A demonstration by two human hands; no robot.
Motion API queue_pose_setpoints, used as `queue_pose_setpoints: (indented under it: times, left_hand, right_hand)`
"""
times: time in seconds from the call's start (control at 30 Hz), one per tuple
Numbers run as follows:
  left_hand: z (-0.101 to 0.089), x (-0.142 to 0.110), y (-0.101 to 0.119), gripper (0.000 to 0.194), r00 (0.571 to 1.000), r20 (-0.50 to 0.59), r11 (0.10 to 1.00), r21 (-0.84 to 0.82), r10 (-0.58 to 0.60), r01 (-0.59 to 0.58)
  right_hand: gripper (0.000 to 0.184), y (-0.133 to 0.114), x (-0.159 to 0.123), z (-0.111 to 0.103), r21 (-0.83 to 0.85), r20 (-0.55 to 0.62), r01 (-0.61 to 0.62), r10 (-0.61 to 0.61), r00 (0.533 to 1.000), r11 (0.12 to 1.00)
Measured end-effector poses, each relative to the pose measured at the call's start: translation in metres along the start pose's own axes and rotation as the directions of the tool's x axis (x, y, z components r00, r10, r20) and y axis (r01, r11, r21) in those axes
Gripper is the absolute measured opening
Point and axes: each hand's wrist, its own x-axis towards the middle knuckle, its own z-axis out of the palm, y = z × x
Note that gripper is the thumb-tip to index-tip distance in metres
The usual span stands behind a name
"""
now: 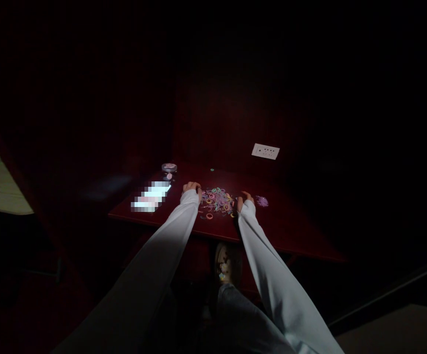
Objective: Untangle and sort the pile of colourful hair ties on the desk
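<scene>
A loose pile of small coloured hair ties (218,200), in pink, yellow, green and purple, lies on the dark red tabletop (280,223). At the pile's left edge rests my left hand (192,187), back up, its fingers slightly bent and partly hidden, with nothing visible in them. My right hand (246,198) is at the right edge of the pile, thumb and fingers apart. Just beyond it sits a smaller bunch of purple hair ties (261,200). One pink hair tie (209,216) lies near the front of the pile, and a green hair tie (212,170) farther back.
A bright, pixelated screen (151,196) lies left of my left hand. Behind it stands a round clear container (169,168). A white socket plate (265,151) is on the dark back panel. Below the table's front edge a shoe (223,263) shows. The surroundings are very dark.
</scene>
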Motion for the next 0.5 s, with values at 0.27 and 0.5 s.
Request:
queue_pose_setpoints:
  times: [0.27,0.5]
  left_hand:
    - [-0.005,0.003,-0.009,0.021,0.974,0.187,0.992,-0.022,0.126,-0.124]
    - [-0.009,0.002,-0.008,0.018,0.972,0.195,0.986,-0.125,0.13,-0.106]
  right_hand:
    - [0.033,0.005,0.012,0.011,0.001,0.108,0.15,-0.149,0.983,0.989]
    - [0.039,0.003,0.012,0.004,-0.033,0.134,0.414,-0.406,0.904,0.91]
